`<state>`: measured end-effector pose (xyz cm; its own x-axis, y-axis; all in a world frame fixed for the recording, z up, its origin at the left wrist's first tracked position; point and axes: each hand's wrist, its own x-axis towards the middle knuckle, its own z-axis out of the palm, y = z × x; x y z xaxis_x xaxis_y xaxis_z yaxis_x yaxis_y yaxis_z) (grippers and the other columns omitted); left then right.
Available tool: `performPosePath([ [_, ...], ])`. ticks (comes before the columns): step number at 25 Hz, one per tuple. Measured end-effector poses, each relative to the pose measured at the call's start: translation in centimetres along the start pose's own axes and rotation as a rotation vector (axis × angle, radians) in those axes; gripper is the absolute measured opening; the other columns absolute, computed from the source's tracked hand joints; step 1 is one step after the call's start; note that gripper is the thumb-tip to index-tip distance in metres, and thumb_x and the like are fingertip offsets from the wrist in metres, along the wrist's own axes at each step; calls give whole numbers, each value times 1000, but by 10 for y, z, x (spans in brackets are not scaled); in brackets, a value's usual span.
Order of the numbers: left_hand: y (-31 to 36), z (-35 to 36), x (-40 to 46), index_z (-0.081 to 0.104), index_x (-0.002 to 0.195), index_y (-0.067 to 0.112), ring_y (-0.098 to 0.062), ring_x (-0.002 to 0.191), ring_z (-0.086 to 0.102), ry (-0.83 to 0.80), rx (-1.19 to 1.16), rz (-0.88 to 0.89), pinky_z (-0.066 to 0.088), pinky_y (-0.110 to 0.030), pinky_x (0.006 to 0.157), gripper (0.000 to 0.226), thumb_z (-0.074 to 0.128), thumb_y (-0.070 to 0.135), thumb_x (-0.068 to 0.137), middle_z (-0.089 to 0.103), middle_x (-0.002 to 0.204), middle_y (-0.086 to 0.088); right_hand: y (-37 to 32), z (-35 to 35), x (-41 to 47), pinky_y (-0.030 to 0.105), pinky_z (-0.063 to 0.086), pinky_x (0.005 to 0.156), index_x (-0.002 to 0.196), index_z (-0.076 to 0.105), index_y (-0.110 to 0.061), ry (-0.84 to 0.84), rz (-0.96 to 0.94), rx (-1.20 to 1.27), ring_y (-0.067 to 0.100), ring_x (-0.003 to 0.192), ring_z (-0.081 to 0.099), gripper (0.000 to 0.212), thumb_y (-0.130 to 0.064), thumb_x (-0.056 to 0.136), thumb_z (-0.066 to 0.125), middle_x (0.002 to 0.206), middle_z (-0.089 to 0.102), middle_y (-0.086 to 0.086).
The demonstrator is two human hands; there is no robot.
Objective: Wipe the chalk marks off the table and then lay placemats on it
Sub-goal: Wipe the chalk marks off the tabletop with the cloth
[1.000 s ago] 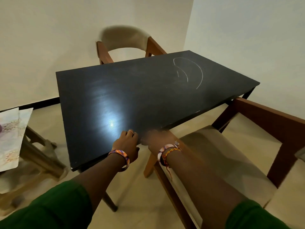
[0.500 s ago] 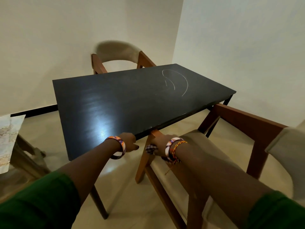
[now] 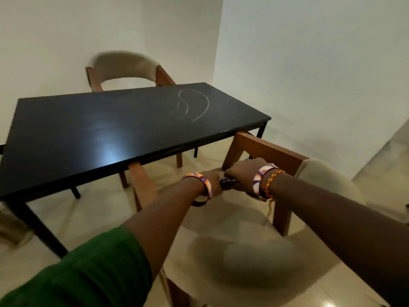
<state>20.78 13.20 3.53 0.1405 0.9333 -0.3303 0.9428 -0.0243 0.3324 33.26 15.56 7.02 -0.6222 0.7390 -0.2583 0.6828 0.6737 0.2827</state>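
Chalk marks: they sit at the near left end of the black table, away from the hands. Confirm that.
Wrong end. The head view shows the chalk marks at the far right end of the black table, away from the hands, which meet over the near chair.

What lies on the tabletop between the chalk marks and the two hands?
Nothing: in the head view, bare black table runs from the chalk marks to its near edge; both hands hold a patterned cloth beyond.
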Motion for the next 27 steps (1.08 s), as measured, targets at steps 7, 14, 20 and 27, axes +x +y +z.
performPosePath([
  [7,131,62,24,52,121,5,-30,110,55,-117,35,-71,46,-38,96,32,41,20,95,57,120,-16,93,85,-57,41,46,87,139,36,-20,111,-7,-134,31,120,48,47,-33,96,48,142,44,9],
  [14,167,47,-3,36,137,0,-29,127,45,-336,365,-209,38,-33,103,41,35,14,99,43,140,-17,90,93,-58,36,47,81,126,52,-17,100,-158,70,26,103,58,35,-36,96,46,116,60,9],
  [20,169,50,20,40,128,20,-21,83,48,-526,472,-291,46,-28,80,31,41,20,97,60,120,-14,92,98,-50,36,45,82,118,56,-12,-4,-202,46,26,103,56,31,-31,96,48,112,60,9],
  [27,161,49,68,42,137,17,-18,91,49,-467,255,-395,41,-20,60,49,39,43,96,55,119,-5,149,107,-26,38,43,83,130,49,-13,106,-340,-27,31,111,52,36,-27,97,45,124,56,12],
])
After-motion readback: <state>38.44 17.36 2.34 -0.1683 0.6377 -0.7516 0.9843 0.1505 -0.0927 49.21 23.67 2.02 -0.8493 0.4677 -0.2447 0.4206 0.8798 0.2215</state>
